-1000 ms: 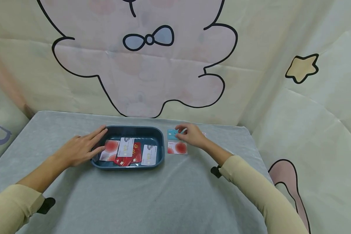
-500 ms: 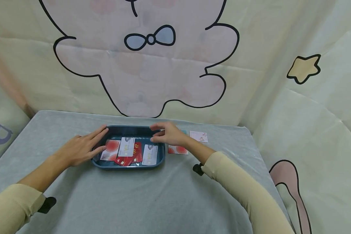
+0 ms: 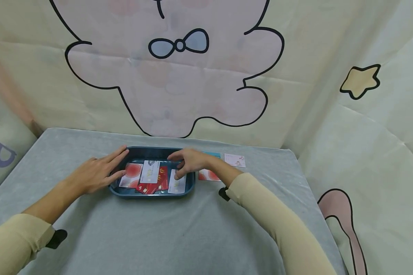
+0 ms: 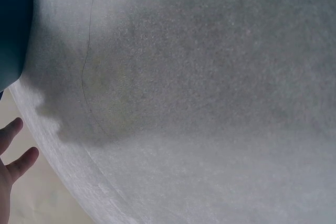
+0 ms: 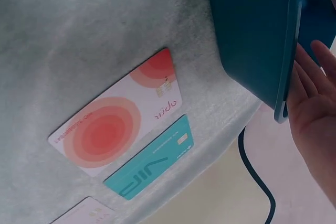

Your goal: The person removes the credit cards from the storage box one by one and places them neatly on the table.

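On the grey tablecloth [image 3: 148, 236], near its far edge, we are seeing a glossy dark-blue tray [image 3: 148, 153] with rounded corners. Taking clock directions from its middle, a circle-patterned card [image 3: 130, 175] in white and coral is lying inside at nine; an upper white card [image 3: 150, 172] is overlapping red cards [image 3: 163, 179] around the centre and six; a lower white card [image 3: 178, 186] is lying toward four. Outside, a second circle card [image 5: 110, 114] is lying at three, with a teal card [image 5: 149, 158] and a pale card [image 3: 234, 160] just above three.

The left hand [image 3: 96, 173] is resting on the rim at nine, thumb and fingers apart, fingers pointing toward two. The right hand [image 3: 189, 162] is hanging over the rim near three, fingers pointing toward nine, thumb and forefinger apart above the lower white card; we are not able to tell whether the thumb is touching it.

The upper white card is bearing blurred gold lettering. In the right wrist view, the second circle card is showing "april" and the teal card "VIP", both upside down.
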The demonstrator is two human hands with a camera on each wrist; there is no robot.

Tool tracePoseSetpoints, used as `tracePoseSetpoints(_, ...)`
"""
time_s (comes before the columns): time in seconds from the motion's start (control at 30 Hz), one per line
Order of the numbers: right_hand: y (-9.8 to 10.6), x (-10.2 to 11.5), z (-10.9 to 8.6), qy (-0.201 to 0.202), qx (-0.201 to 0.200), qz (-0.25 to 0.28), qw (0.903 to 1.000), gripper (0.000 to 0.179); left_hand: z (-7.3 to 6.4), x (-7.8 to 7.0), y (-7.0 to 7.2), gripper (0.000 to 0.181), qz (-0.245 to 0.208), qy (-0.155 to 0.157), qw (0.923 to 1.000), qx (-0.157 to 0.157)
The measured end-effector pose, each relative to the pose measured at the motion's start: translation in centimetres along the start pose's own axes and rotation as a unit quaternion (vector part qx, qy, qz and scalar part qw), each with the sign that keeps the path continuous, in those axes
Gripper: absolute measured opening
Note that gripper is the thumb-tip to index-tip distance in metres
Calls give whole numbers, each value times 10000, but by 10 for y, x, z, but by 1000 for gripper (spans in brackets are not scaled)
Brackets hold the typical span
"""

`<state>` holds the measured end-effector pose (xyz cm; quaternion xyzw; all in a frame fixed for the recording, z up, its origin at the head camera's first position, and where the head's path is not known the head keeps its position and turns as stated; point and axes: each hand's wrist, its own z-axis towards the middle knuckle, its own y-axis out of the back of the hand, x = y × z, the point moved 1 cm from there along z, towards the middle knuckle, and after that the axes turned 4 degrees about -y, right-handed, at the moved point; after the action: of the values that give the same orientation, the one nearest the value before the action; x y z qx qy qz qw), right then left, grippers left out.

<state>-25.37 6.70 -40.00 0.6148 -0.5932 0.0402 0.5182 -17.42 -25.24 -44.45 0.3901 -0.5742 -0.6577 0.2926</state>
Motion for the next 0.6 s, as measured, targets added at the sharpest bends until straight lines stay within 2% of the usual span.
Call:
tracePoseSetpoints(0.17, -2, 5, 6, -164, 378, -73, 9991, 70, -1, 0, 0, 75, -7, 2, 10000, 12)
tracePoseSetpoints(0.4, -1, 12, 13, -475, 481, -521, 9964, 64, -1, -1, 2, 75, -2, 19, 10000, 1)
tracePoseSetpoints(0.6, -2, 16, 18, -626, 530, -676, 9943, 64, -1, 0, 1, 75, 5, 8, 10000, 17)
